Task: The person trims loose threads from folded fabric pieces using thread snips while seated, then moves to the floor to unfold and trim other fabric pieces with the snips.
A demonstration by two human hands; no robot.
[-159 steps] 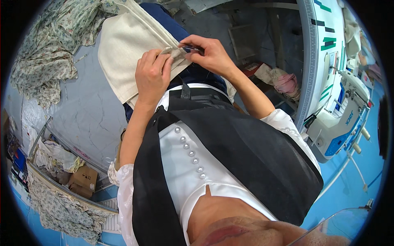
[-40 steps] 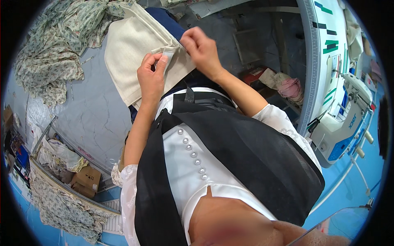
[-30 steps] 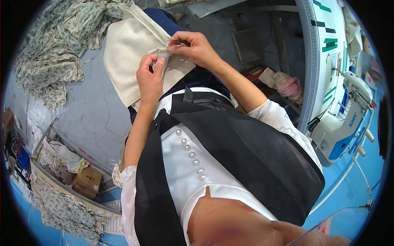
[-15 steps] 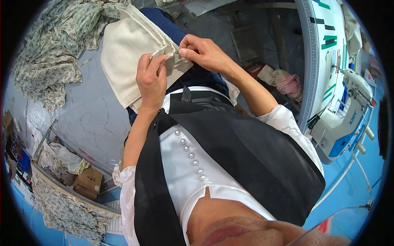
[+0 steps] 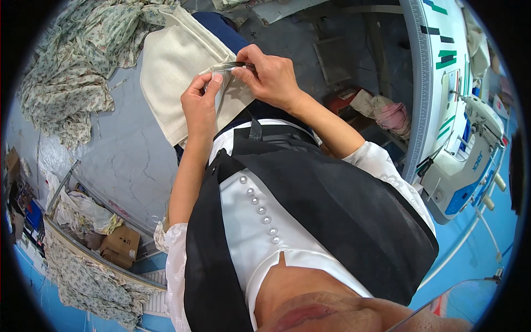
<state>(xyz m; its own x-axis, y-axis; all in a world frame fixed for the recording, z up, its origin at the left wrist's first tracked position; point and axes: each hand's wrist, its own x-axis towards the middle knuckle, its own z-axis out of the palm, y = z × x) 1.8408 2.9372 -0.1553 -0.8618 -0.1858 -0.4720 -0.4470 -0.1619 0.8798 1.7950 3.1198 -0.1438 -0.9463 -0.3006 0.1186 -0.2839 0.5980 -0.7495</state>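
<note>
Two pinches: left fingers (image 5: 199, 84), cream cloth (image 5: 176, 69); right fingers (image 5: 250, 53), dark tool (image 5: 241, 65), more exposed now.

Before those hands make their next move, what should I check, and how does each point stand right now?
1. Left hand pinching the folded edge of the cream fabric: ok.
2. Right hand gripping the small pointed metal tool, possibly thread snips: ok.
3. Tool's tip safely clear of the left hand: cannot tell; they look very close.
4. Cream fabric supported on the lap, over the navy trousers: ok.
5. Loose thread at the pinched edge: cannot tell; too small.
6. Sewing machine apart from the cream fabric: ok.
</note>
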